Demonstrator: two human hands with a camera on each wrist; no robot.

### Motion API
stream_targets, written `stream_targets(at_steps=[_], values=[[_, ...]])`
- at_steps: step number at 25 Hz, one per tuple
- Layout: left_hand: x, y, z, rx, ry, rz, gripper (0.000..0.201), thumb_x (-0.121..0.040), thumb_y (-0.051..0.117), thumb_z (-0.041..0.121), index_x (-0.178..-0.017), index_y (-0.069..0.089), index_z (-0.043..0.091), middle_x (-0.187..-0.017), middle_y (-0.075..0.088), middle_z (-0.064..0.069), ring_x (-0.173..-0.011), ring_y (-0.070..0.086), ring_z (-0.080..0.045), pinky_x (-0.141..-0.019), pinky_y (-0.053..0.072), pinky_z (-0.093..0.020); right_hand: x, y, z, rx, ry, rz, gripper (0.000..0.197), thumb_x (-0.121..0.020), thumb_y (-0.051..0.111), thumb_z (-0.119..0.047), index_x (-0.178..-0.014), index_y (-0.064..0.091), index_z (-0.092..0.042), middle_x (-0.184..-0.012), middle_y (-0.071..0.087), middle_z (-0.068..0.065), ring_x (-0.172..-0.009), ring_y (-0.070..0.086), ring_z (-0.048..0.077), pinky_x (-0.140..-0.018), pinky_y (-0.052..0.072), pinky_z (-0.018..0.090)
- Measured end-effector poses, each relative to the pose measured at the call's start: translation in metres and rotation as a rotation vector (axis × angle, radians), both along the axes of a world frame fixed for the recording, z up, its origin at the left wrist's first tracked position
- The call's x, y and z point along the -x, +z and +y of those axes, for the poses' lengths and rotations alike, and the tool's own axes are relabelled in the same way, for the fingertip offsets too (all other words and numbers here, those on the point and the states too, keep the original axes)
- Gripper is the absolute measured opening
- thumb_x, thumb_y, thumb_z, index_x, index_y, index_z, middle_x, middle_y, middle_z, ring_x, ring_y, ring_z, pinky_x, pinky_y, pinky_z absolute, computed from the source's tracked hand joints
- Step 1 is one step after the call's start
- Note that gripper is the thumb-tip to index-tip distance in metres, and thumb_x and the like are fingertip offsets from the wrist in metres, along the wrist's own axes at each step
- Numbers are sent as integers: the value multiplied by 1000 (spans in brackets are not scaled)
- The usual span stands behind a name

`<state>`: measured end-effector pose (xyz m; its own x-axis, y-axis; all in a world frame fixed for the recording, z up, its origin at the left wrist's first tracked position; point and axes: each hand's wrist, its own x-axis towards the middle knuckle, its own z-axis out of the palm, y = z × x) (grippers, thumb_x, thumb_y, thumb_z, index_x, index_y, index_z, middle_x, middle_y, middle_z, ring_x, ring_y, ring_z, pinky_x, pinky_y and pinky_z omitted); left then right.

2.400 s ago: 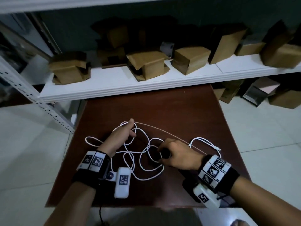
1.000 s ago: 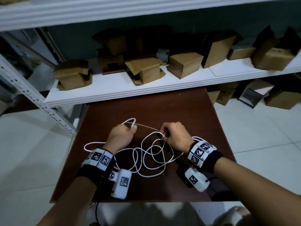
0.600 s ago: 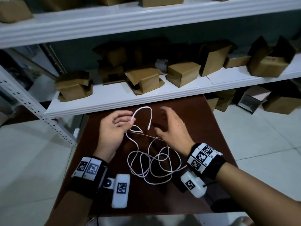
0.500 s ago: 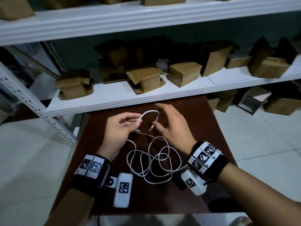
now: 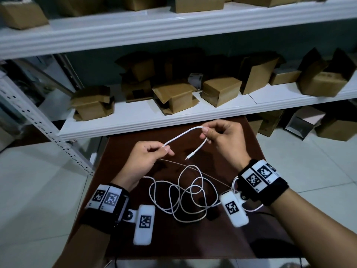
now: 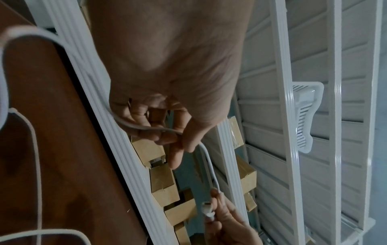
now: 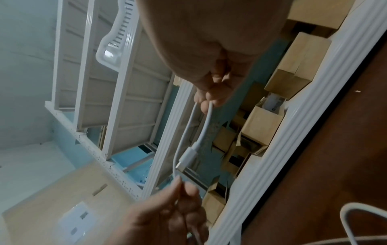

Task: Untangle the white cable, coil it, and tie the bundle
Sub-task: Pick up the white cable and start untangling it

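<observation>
White cable [image 5: 182, 198]: most of it lies in loose overlapping loops on the dark brown table [image 5: 228, 136], between the two wrists and nearer the person than the hands.
Lifted end: a short stretch is raised above the table, running from lower left up to upper right between the hands.
Connector [image 5: 190, 156]: hangs free below the right hand, on a short tail folded back down towards the left.
Right hand [image 5: 225, 141]: thumb and fingertips pinch the cable at the fold, so it sits nearest the free end.
Left hand [image 5: 144, 159]: thumb and forefinger pinch the same stretch further along; the cable drops from this hand into the loops.
Next move, as a judgement: coiling likely starts from this held end, drawing slack up from the loops below.
Tie: a thin tan strand [image 5: 210, 177] lies across the table under the loops.
Behind: white shelf [image 5: 173, 115] holding cardboard boxes [image 5: 221, 90].
</observation>
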<state>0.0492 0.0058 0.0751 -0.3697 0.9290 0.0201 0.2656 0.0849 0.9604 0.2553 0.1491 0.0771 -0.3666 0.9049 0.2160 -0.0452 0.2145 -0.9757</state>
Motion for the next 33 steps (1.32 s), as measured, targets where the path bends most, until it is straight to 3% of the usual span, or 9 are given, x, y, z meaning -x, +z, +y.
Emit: stream_targets(at_steps=[3, 8, 11, 15, 19, 23, 26, 29, 33], values=[[2, -3, 2, -25, 48, -104, 24, -103, 64, 19, -93, 84, 11, -69, 50, -7, -66, 42, -16, -64, 32, -25, -6, 3, 6, 51, -4, 40, 2, -92, 74, -1, -92, 75, 1, -73, 77, 13, -56, 61, 14, -59, 52, 22], [-10, -2, 9, -90, 72, -431, 29, -109, 50, 13, -105, 76, 2, -81, 59, -1, -66, 46, -9, -64, 35, -22, 0, 3, -12, 197, 82, 126, 7, -88, 75, 5, -94, 71, 6, -72, 71, 22, -57, 65, 14, -59, 55, 20], [-21, -1, 10, -26, 54, -426, 31, -110, 47, 15, -108, 75, 3, -88, 70, -4, -71, 56, -12, -59, 42, -19, 5, 1, -16, 189, 94, 117, 10, -85, 78, 5, -92, 70, 5, -74, 64, 26, -65, 72, 20, -63, 59, 24], [-29, 3, 9, 85, -12, -385, 34, -112, 44, 24, -117, 74, 6, -109, 81, -9, -92, 77, -22, -68, 55, -22, 9, -5, -18, 183, 99, 104, 11, -84, 81, 3, -86, 71, -2, -70, 69, 17, -60, 68, 17, -64, 59, 25], [-26, 12, 5, 97, -33, -412, 36, -114, 41, 26, -120, 69, 4, -106, 81, -16, -94, 79, -37, -77, 62, -31, 11, -8, -20, 156, 156, 72, 12, -83, 81, 3, -91, 72, 3, -62, 67, 9, -67, 68, 24, -64, 60, 26], [-26, 13, 4, 95, -24, -419, 36, -114, 41, 27, -120, 67, 3, -103, 81, -18, -90, 80, -40, -75, 64, -35, 14, -14, -22, 150, 199, 35, 21, -80, 83, 1, -95, 70, 8, -67, 66, 17, -61, 68, 20, -68, 61, 33], [-25, 12, 4, 138, -24, -382, 36, -114, 41, 27, -116, 67, 3, -98, 81, -18, -74, 80, -35, -61, 60, -26, 14, -15, -22, 141, 198, 25, 20, -80, 83, 0, -96, 73, 6, -66, 67, 13, -63, 68, 24, -71, 59, 36], [-23, 5, 5, 127, -51, -260, 34, -113, 44, 23, -113, 70, 1, -88, 80, -18, -49, 63, -16, -45, 41, -17, 12, -12, -20, 147, 188, 44, 20, -79, 84, -1, -95, 73, 6, -68, 66, 16, -63, 67, 23, -69, 59, 31], [-21, 2, 7, 72, -65, -212, 31, -111, 49, 17, -114, 73, -1, -85, 78, -19, -51, 53, -9, -48, 38, -16, 10, -8, -22, 142, 243, 16, 17, -83, 78, 4, -99, 75, 8, -73, 70, 21, -61, 69, 15, -63, 59, 21]])
